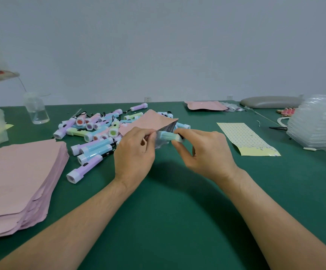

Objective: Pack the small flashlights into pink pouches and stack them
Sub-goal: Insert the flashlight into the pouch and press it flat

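Poking from the silvery mouth of a pink pouch (150, 121), a mint flashlight (169, 136) is pinched at its outer end by the right hand (205, 151); the left hand (133, 152) pinches the pouch's open edge; both hands hold it just above the green surface (177, 211); behind and left of that pouch lies a heap of pastel flashlights (99, 129); further left, a stack of flat pink pouches (19, 182); right of it, a yellow dotted sticker sheet (244, 137), print too small to read.
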`<state>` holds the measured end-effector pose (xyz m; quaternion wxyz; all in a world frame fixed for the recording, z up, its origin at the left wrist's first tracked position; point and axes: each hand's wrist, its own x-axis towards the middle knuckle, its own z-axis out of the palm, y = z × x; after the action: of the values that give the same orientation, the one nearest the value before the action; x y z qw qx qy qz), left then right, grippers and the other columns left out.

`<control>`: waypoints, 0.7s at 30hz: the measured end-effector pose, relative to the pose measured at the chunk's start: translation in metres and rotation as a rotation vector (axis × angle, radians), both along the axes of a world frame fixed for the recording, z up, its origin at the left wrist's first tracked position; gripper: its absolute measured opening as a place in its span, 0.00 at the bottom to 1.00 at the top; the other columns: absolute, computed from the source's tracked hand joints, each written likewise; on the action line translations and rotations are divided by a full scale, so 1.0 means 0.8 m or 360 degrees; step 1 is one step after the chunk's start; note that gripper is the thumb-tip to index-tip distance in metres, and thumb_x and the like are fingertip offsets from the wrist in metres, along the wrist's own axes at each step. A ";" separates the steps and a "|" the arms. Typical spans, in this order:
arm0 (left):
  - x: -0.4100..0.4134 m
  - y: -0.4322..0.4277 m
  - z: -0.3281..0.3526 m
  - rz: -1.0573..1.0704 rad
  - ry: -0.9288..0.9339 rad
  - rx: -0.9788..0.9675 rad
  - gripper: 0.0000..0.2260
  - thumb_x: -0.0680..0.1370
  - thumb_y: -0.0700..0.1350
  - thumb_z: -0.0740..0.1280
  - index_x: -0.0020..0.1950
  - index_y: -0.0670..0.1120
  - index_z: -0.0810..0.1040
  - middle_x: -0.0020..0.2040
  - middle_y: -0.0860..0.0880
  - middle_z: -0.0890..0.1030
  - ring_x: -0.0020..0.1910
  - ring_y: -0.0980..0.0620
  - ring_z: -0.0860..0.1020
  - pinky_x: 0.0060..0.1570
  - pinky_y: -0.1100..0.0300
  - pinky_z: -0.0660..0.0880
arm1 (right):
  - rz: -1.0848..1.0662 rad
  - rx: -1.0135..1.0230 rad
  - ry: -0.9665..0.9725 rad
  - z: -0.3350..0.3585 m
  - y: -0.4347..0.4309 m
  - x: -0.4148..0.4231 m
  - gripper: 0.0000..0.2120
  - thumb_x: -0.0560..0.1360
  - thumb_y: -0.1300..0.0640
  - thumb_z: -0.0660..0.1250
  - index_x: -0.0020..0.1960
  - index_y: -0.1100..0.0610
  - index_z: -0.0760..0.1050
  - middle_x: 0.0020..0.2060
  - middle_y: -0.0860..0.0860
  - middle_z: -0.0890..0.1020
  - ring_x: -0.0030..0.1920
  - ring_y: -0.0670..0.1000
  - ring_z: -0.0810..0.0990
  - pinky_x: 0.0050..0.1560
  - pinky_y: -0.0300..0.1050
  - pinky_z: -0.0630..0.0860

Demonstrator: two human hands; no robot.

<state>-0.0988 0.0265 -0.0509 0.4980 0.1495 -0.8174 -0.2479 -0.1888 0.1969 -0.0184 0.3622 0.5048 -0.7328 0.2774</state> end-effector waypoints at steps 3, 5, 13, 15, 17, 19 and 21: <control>0.002 0.008 0.001 0.0046 0.0035 -0.0103 0.04 0.83 0.47 0.70 0.54 0.51 0.85 0.45 0.57 0.82 0.45 0.54 0.77 0.41 0.53 0.77 | 0.0000 0.0232 0.0167 0.000 0.000 0.003 0.09 0.80 0.51 0.66 0.55 0.52 0.84 0.39 0.46 0.84 0.29 0.59 0.76 0.26 0.49 0.73; 0.003 0.008 0.000 0.0033 0.0057 -0.0161 0.04 0.83 0.46 0.71 0.54 0.49 0.85 0.47 0.56 0.83 0.47 0.52 0.78 0.44 0.53 0.77 | 0.0003 0.0413 0.0219 -0.001 -0.004 0.007 0.11 0.81 0.52 0.63 0.58 0.50 0.83 0.46 0.45 0.84 0.34 0.59 0.79 0.28 0.48 0.73; 0.005 0.013 0.004 -0.0029 0.0211 -0.0371 0.04 0.82 0.42 0.71 0.55 0.45 0.86 0.48 0.51 0.84 0.48 0.49 0.80 0.48 0.57 0.76 | -0.0175 0.0469 0.0143 -0.005 -0.018 0.018 0.10 0.84 0.47 0.61 0.53 0.49 0.80 0.43 0.45 0.82 0.29 0.61 0.76 0.26 0.43 0.61; 0.004 0.010 0.007 -0.0001 0.0237 -0.0402 0.04 0.82 0.42 0.72 0.54 0.44 0.86 0.48 0.50 0.85 0.49 0.47 0.80 0.48 0.55 0.77 | -0.0176 0.0599 0.0098 -0.008 -0.020 0.018 0.12 0.86 0.46 0.57 0.53 0.48 0.78 0.44 0.46 0.83 0.31 0.61 0.77 0.28 0.44 0.60; 0.005 0.008 0.008 0.0014 0.0230 -0.0443 0.04 0.82 0.41 0.72 0.53 0.43 0.86 0.47 0.49 0.85 0.48 0.46 0.80 0.47 0.54 0.77 | -0.0158 0.0684 0.0020 -0.011 -0.021 0.020 0.13 0.86 0.45 0.54 0.53 0.47 0.75 0.45 0.46 0.83 0.34 0.60 0.78 0.29 0.45 0.60; 0.007 0.012 0.008 -0.0012 0.0213 -0.0506 0.04 0.82 0.41 0.72 0.53 0.43 0.86 0.46 0.49 0.84 0.46 0.46 0.79 0.47 0.55 0.77 | -0.0141 0.0696 -0.0055 -0.013 -0.022 0.024 0.16 0.85 0.44 0.50 0.53 0.47 0.74 0.46 0.46 0.82 0.38 0.59 0.80 0.31 0.45 0.62; 0.007 0.016 0.009 -0.0069 0.0194 -0.0598 0.04 0.82 0.41 0.72 0.53 0.42 0.86 0.46 0.48 0.85 0.46 0.46 0.80 0.47 0.53 0.77 | -0.0139 0.0706 -0.0147 -0.013 -0.021 0.029 0.18 0.83 0.43 0.46 0.53 0.45 0.74 0.46 0.45 0.81 0.39 0.57 0.78 0.33 0.46 0.62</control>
<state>-0.0932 0.0394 -0.0437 0.5603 0.0208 -0.8206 -0.1104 -0.1660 0.1802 -0.0289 0.2201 0.5266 -0.8128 0.1166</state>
